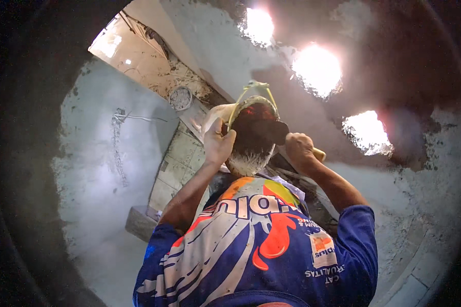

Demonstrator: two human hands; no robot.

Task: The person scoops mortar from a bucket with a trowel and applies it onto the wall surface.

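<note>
A pail (217,116) with a yellow-green handle (272,94) is tilted in front of my chest. Its inside is dark and reddish, and a pale grey, mortar-like smear (248,162) coats its near side. My left hand (219,143) is closed on the left rim of the pail, next to the handle. In my closed right hand (300,151) is a trowel with a wooden handle (319,154). The trowel's dark blade (278,132) reaches to the pail's right edge, partly over its mouth. What lies deep in the pail is too dark to make out.
Beyond the pail, at the left, stands another bucket (180,98) holding grey material. Floor tiles (176,166) and a grey block (141,222) lie at the left. Loose wires (141,118) stick out of the left wall. Three bright openings (317,70) break the patchy plaster at the right.
</note>
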